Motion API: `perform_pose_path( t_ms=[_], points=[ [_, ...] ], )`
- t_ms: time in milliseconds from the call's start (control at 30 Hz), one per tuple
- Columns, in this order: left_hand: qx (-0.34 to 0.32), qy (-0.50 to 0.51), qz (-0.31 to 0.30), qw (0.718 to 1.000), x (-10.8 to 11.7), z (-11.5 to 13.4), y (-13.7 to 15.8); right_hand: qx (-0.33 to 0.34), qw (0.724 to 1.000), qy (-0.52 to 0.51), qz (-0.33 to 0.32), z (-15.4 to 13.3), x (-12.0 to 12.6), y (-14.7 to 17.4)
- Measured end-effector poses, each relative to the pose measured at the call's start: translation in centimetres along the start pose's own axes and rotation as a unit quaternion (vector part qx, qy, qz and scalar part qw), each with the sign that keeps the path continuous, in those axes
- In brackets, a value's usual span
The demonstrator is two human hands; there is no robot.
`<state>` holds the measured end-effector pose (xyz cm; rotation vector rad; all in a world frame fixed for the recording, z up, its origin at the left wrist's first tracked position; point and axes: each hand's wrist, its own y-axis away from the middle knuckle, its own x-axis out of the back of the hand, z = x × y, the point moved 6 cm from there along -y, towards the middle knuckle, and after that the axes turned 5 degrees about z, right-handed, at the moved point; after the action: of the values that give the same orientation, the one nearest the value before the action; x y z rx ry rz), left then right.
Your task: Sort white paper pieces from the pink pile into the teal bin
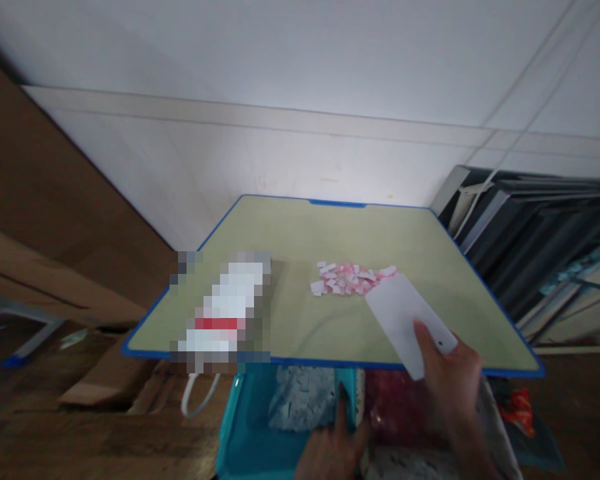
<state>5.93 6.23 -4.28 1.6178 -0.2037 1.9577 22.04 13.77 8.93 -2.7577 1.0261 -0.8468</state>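
Observation:
My right hand is closed around a flat white card, thumb on top. One end of the card touches the right side of a loose heap of small pink and white paper pieces on the pale yellow-green tabletop. Below the table's front edge, my left hand has its index finger stretched out along the rim of a teal basin, its thumb apart. Whether the finger presses on the rim I cannot tell. Grey-white scraps lie in this basin.
A pixelated white box-like thing with a red band stands at the table's left; a white loop hangs below it. Right of the basin is a container of dark red material. Dark flat panels lean at the right, cardboard lies left.

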Motion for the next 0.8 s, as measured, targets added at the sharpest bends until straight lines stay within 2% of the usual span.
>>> perform_pose_path(
  t_ms=[67,167,233,300,367,400,467,533,633,700,800],
  points=[
    [-0.002,0.005,0.004,1.0,0.0,0.0,0.0,-0.032,0.999,-0.033,-0.009,1.3,0.6,-0.5],
    [-0.002,0.011,0.001,1.0,-0.1,-0.1,-0.1,-0.095,0.982,-0.165,-0.019,2.8,0.9,-1.6],
    [-0.003,0.007,-0.002,1.0,-0.1,-0.2,-0.1,-0.116,0.957,-0.266,0.022,3.4,1.8,-3.0],
    [-0.007,0.001,-0.009,1.0,-0.1,-0.1,-0.2,-0.124,0.936,-0.325,0.06,4.0,2.9,-4.8],
    [-0.006,-0.009,-0.023,1.0,0.2,0.0,-0.2,-0.114,0.939,-0.319,0.06,4.5,3.9,-6.9],
    [0.002,-0.017,-0.022,1.0,0.5,0.0,-0.2,-0.098,0.949,-0.296,0.04,4.7,4.1,-8.0],
    [0.017,-0.017,-0.062,0.998,0.9,0.1,-0.2,-0.051,0.973,-0.222,-0.025,4.7,4.0,-9.8],
    [0.027,-0.021,-0.087,0.996,1.4,0.1,-0.1,-0.01,0.982,-0.166,-0.087,4.5,3.4,-11.1],
    [0.031,-0.007,-0.084,0.996,2.0,0.3,-0.2,0.054,0.977,-0.117,-0.167,3.2,1.6,-11.9],
    [0.033,-0.002,-0.081,0.996,2.0,0.3,-0.3,0.092,0.964,-0.096,-0.231,2.0,0.0,-11.7],
    [0.046,-0.02,-0.091,0.995,1.9,0.2,-0.4,0.107,0.944,-0.1,-0.295,1.1,-2.0,-11.3]
  ],
)
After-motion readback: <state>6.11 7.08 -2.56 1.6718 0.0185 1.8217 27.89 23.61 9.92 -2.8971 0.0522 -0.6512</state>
